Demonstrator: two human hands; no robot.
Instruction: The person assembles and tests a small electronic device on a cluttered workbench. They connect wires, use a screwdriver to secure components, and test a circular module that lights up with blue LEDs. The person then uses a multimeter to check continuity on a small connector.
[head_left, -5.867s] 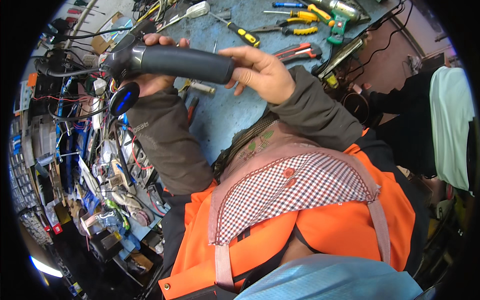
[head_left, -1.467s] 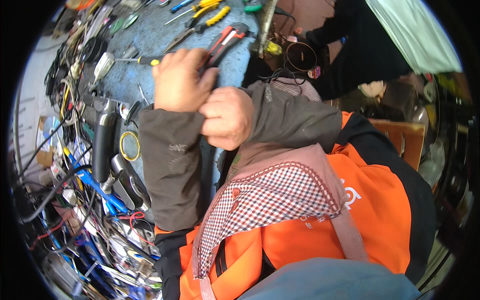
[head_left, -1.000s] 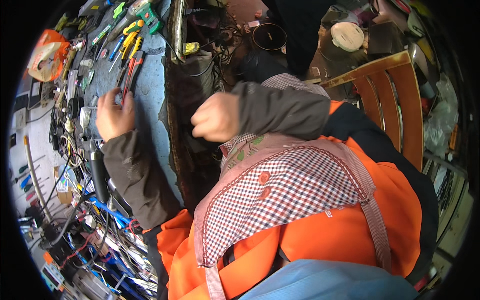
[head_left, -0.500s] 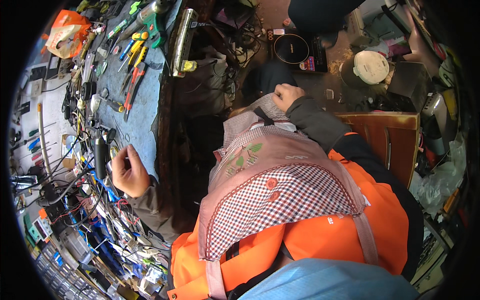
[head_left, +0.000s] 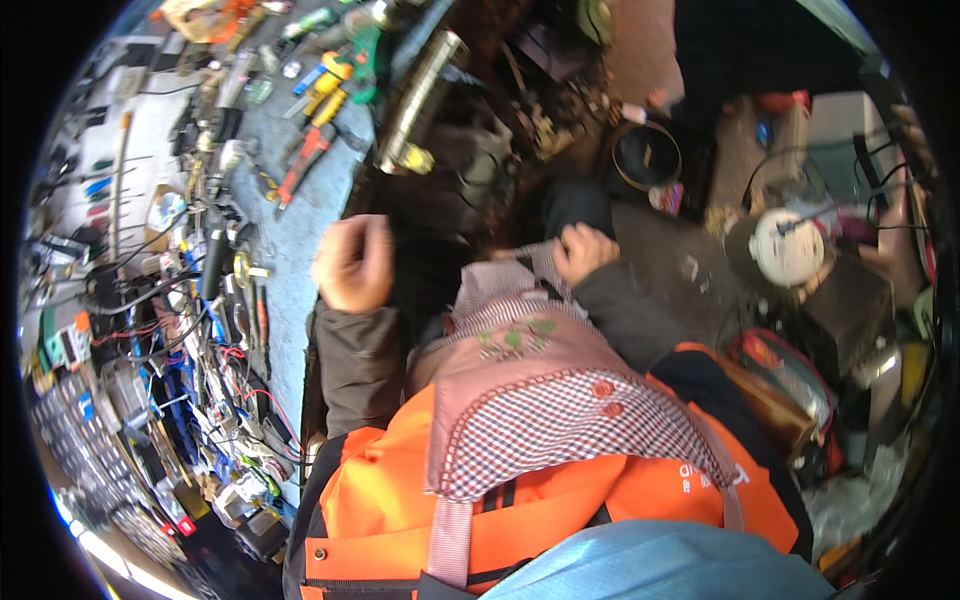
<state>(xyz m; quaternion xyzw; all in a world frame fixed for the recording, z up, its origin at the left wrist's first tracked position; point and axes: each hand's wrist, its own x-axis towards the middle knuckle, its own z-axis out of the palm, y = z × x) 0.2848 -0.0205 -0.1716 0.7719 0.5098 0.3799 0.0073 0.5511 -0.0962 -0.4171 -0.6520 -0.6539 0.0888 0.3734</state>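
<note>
My left hand (head_left: 352, 262) hovers beside the bench edge, fingers curled but blurred; I cannot make out anything in it. On my right, my right hand (head_left: 585, 250) is closed on the bunched checked apron (head_left: 525, 420) near my dark-clothed knee (head_left: 575, 205). The worn blue bench mat (head_left: 325, 210) lies beside my left hand, bearing a red-and-black utility knife (head_left: 305, 162), yellow-handled tools (head_left: 325, 95) and a green-handled power tool (head_left: 365, 70). The black cylindrical handle (head_left: 212, 268) lies among cables left of my hands. The picture is motion-blurred.
Dense clutter of wires and parts (head_left: 170, 390) covers the left side. On my right are a black hotplate (head_left: 645, 155), a white-lidded container (head_left: 788, 250), a dark box (head_left: 850, 315) and a wooden chair (head_left: 775, 410). Dark fabric (head_left: 760, 55) is at the upper right.
My hands have left the bench top and the black handle held earlier. The view has swung toward the floor. Lately my left hand moved rightward to the bench edge; my right stayed at the apron.
</note>
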